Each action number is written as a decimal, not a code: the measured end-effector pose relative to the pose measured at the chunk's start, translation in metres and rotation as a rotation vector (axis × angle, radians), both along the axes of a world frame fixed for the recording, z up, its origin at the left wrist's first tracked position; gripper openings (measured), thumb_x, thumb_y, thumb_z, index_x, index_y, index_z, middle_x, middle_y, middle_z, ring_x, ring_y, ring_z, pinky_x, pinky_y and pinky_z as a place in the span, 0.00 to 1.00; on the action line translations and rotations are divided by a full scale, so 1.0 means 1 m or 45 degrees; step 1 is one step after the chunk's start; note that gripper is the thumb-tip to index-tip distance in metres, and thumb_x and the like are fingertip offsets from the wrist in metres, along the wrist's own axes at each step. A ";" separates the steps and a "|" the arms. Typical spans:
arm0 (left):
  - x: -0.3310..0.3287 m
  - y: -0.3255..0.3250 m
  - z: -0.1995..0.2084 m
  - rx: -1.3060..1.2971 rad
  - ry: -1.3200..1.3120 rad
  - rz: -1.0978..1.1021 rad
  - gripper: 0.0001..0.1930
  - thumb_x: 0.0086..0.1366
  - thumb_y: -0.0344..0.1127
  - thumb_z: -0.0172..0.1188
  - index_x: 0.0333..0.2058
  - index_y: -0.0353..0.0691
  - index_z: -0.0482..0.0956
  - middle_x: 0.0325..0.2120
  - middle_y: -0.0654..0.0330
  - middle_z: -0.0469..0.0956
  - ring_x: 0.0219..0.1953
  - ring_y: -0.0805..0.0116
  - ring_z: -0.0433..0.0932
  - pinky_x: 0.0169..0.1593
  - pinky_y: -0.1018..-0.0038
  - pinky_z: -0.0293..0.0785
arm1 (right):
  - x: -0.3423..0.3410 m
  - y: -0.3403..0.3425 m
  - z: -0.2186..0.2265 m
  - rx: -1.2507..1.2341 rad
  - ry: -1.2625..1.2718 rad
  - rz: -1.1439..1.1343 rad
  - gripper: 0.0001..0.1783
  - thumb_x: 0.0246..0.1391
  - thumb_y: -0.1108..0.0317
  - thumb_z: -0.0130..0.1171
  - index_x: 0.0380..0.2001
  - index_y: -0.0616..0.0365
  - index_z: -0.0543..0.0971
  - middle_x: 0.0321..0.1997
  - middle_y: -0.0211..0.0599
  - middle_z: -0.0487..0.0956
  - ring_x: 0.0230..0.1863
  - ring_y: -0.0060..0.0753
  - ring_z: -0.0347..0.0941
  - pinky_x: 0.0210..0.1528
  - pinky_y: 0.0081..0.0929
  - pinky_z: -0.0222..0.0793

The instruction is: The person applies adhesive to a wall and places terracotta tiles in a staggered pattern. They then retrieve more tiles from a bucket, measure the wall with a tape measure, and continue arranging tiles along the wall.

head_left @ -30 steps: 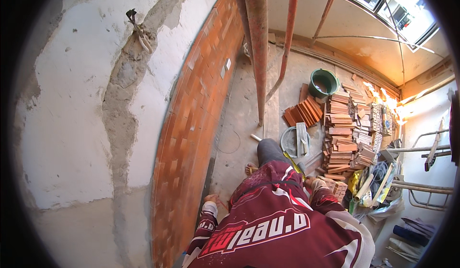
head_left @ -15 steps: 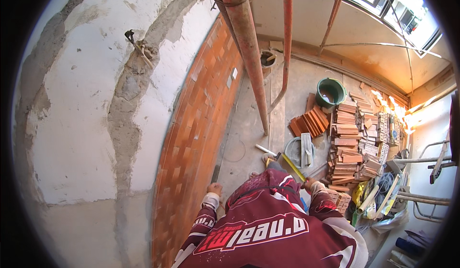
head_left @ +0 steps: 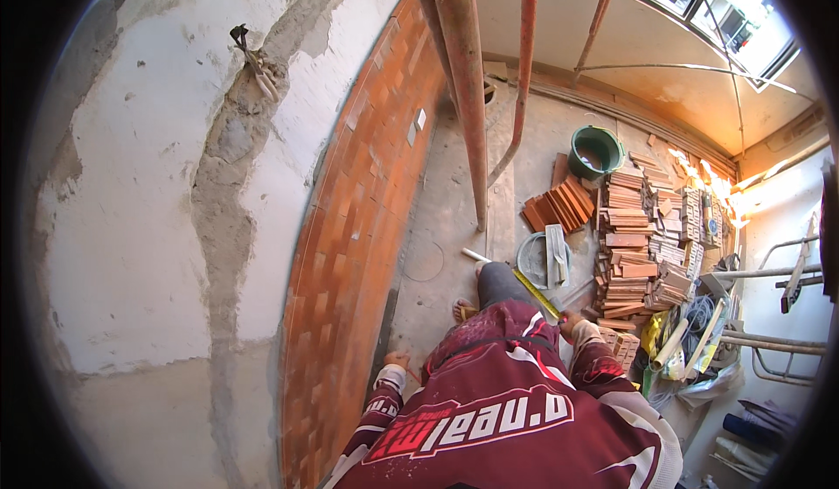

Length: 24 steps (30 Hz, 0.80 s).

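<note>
In my right hand (head_left: 571,325), low and right of my body, is a tape measure; its yellow blade (head_left: 535,293) sticks out toward the upper left, past my thigh. The fingers are closed around its case, which is mostly hidden. My left hand (head_left: 398,360) hangs beside the brick-tiled lower wall (head_left: 354,218), apart from it. Its fingers look curled, and a thin reddish line shows by them, too small to name. Ahead of my legs a white pipe (head_left: 474,255) lies near the blade's far end.
Orange scaffold poles (head_left: 472,113) stand ahead of me. To the right are a green bucket (head_left: 596,152), a round basin (head_left: 533,260) with a grey trough-like piece (head_left: 557,256) across it, fanned-out tiles (head_left: 559,207) and stacked tiles (head_left: 627,244). Bags and cable coils (head_left: 699,336) lie nearer.
My body and view have shifted slightly, and one leg and a sandalled foot now show. My left hand has moved a little lower. The right hand still holds the tape measure, blade out.
</note>
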State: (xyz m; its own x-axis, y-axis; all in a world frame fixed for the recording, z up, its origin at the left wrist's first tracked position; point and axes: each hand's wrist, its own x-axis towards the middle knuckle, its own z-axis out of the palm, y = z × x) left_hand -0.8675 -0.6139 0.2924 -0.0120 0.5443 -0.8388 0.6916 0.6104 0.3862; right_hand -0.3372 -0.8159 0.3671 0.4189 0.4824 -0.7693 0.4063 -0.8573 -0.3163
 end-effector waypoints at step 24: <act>0.024 -0.022 0.037 0.185 -0.011 0.129 0.07 0.57 0.27 0.60 0.35 0.34 0.80 0.23 0.58 0.79 0.20 0.70 0.77 0.22 0.73 0.72 | -0.012 -0.006 -0.033 -0.058 0.097 0.057 0.41 0.39 0.42 0.69 0.54 0.55 0.74 0.48 0.51 0.80 0.52 0.48 0.75 0.55 0.36 0.69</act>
